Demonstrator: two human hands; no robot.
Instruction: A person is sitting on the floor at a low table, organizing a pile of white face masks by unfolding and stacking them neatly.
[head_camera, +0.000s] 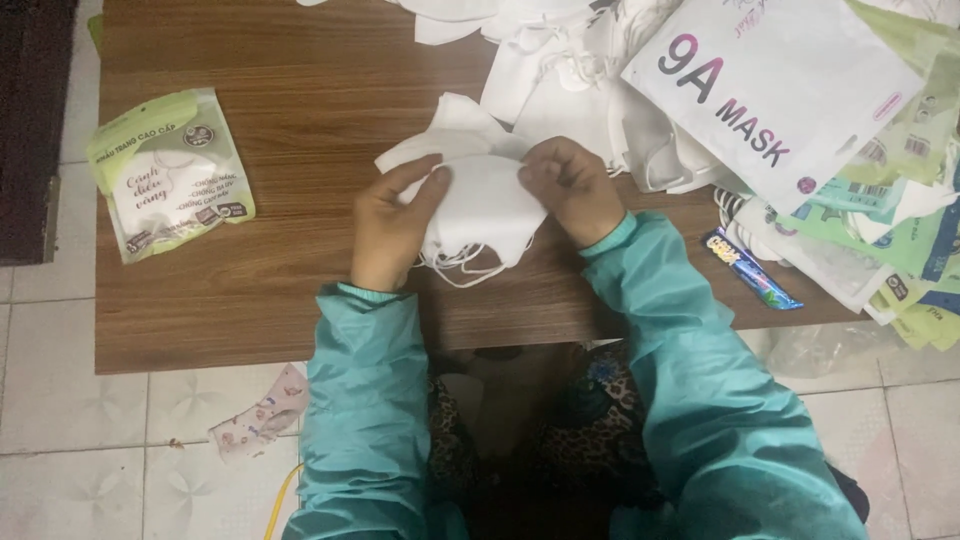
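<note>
Left hand (392, 222): fingers pressed onto the left edge of a stack of white masks (483, 208), thumb on top, pinching the stack.
Right hand (572, 188): curled over the stack's upper right corner, fingertips pinching the fabric.
Masks: held flat between both hands just above the table (290, 120), ear loops (462, 264) dangling below the grip toward the person.
Behind the grip: one loose mask (452, 128) lies touching the stack's far edge.
Right of the grip: a heap of white masks (580, 70), a large white pouch (775, 85) on top, green-and-white packets (900, 240) piled beyond it.
Near the right wrist: a blue wrapper (752, 268) lies on the table.
Left of the grip: a green pouch (168, 172), well apart, near the table's edge.
Below the grip: teal sleeves (365, 400) and a tiled floor (80, 420) with a patterned scrap (258, 422).
</note>
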